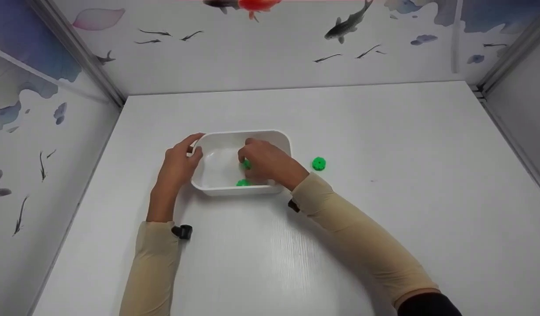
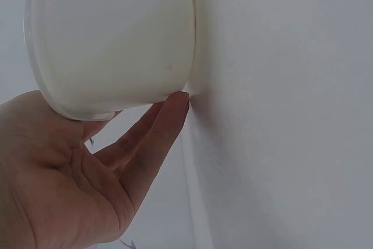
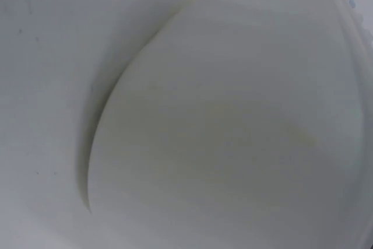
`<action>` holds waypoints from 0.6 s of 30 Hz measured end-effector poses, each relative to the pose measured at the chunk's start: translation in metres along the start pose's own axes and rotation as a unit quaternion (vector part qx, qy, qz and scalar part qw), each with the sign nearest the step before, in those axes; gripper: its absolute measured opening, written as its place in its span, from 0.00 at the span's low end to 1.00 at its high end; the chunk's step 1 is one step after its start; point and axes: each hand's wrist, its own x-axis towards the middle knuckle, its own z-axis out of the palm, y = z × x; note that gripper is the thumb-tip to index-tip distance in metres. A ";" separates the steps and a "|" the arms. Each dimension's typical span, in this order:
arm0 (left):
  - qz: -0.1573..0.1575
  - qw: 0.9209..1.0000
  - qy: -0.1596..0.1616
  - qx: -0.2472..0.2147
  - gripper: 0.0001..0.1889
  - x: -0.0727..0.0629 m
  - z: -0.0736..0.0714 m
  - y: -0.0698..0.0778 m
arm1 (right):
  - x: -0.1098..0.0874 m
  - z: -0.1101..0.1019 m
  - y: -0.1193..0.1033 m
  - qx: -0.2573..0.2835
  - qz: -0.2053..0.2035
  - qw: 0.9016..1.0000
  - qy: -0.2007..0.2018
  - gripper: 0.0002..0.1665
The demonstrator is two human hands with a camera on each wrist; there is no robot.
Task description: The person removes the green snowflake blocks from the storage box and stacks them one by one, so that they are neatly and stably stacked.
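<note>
A white rectangular tub (image 1: 217,191) with rounded corners sits on the table. At its left end my left hand (image 1: 178,164) grips the wall, thumb at the rim; in the left wrist view, fingers of the left hand (image 2: 87,173) reach along the outside to the tub's base. My right hand (image 1: 268,160) is inside the tub, pinching a small green scalloped piece (image 1: 246,164) partly hidden by the fingers. A second green piece (image 1: 243,182) lies in the tub by the near wall. The right wrist view is mostly filled by the tub's outer wall (image 3: 227,115).
One more green round piece (image 1: 319,163), scalloped with a centre hole, lies on the white table (image 1: 406,197) right of the tub. Panels printed with fish stand behind (image 1: 287,57) and at the left. Both forearms wear beige sleeves with small black wrist devices.
</note>
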 end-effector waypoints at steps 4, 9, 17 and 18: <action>0.000 1.000 0.000 -0.004 0.25 0.000 0.000 0.000 | 0.001 0.002 0.001 0.011 0.016 1.000 -0.008 0.18; -0.001 1.000 0.002 -0.006 0.25 0.000 -0.001 -0.001 | 0.002 0.003 0.003 0.018 0.020 1.000 -0.007 0.20; -0.001 1.000 0.001 -0.006 0.25 -0.001 0.000 0.000 | -0.001 0.001 0.009 0.021 0.024 0.999 -0.003 0.19; -0.001 1.000 0.000 -0.006 0.25 -0.001 0.000 0.000 | -0.002 0.000 0.010 0.021 0.022 1.000 0.002 0.18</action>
